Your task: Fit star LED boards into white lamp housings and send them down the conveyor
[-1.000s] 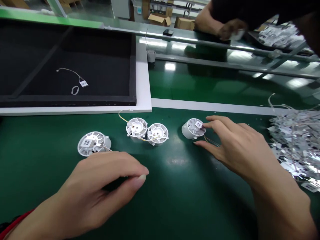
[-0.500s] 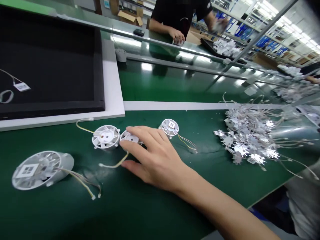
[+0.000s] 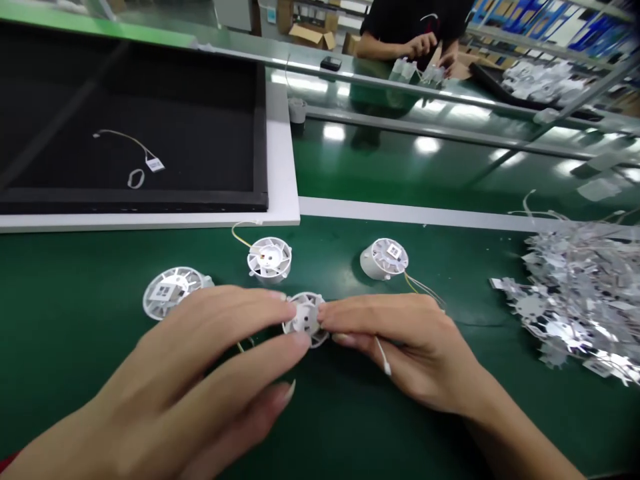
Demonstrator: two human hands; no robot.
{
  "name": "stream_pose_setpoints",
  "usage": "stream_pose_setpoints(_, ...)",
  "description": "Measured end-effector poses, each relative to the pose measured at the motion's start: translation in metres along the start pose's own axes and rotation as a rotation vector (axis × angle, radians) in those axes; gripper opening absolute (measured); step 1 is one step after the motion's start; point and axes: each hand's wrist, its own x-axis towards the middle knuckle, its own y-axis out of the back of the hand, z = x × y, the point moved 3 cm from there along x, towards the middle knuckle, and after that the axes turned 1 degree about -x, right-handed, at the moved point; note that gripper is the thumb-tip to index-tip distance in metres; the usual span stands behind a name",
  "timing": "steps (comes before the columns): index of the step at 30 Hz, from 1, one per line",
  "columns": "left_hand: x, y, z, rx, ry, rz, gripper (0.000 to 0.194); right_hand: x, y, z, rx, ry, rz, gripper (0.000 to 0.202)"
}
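Both hands meet at one fan (image 3: 306, 321) on the green surface (image 3: 380, 433): the left hand's (image 3: 200, 373) fingers part loosely at its rim, the right hand's (image 3: 405, 340) pinch nearly closed against it.

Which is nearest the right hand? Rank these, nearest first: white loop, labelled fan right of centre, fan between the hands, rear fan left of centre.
1. Fan between the hands: at the right hand.
2. Labelled fan: right of centre, just beyond that hand.
3. Rear fan: left of centre.
4. White loop: far left, on the black surface.
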Motion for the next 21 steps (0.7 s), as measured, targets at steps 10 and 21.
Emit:
stream_pose_setpoints(10, 0.015, -0.033, 0.001, -0.053, -0.033, -0.237, 0.030, -0.003, -0.012, -0.011, 0.019, 0.130, -0.068, 0.022)
stream_pose_setpoints(21, 0.009, -0.027, -0.003, -0.053, 0.235, -0.071, 0.025, -0.001, -0.004, -0.016, 0.041, 0.150, -0.074, 0.026)
